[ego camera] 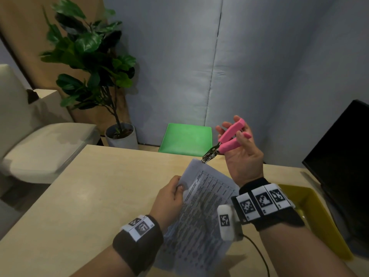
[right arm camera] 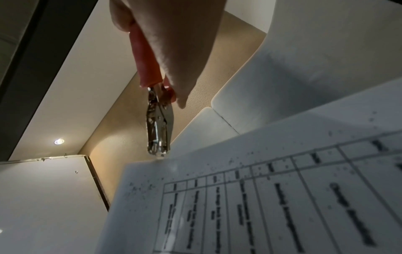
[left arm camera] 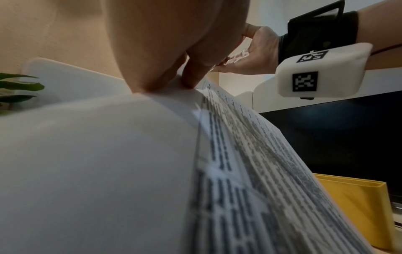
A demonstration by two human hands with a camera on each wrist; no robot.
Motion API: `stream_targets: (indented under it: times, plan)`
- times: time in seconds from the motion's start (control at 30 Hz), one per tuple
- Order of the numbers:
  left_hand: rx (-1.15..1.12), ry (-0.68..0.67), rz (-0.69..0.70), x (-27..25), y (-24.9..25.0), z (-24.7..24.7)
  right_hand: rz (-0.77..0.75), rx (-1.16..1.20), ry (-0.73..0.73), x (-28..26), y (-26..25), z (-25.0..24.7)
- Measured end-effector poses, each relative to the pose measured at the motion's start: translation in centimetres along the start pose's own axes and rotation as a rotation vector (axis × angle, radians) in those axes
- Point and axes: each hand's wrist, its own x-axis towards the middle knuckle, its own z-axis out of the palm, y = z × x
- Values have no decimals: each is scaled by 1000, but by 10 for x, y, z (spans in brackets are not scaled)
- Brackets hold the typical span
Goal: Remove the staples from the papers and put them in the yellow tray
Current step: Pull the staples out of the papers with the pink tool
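The left hand pinches the papers, the right hand grips the pink staple remover at their top corner, and the yellow tray sits beside a black screen.

Staple remover: glossy metal nose, matt pink plastic handles. Papers: matt printed sheets. Tabletop: smooth pale wood; yellow tray: plastic.

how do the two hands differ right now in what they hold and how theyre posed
The left hand pinches the papers by their left edge, thumb on top; the right hand grips a pink staple remover by its handles. The left hand sits lower, back toward the camera; the right hand is raised above the papers' top corner, palm showing, with the tool's metal tip at that corner. Both wear a dark wrist strap with square markers.
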Motion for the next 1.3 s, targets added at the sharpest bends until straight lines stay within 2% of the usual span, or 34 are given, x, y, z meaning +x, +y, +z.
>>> stream_targets:
  times: [0.57,1.0,1.3]
  plan:
    - [-22,-21,57,-1,8,5,26,46,-71,-5,-3,0]
    - [-103,-47,10,-5,3,5,88,-5,-1,-7,8,1]
    - [-114,-108,-10,-5,-7,1,110,43,116,-12,20,-10]
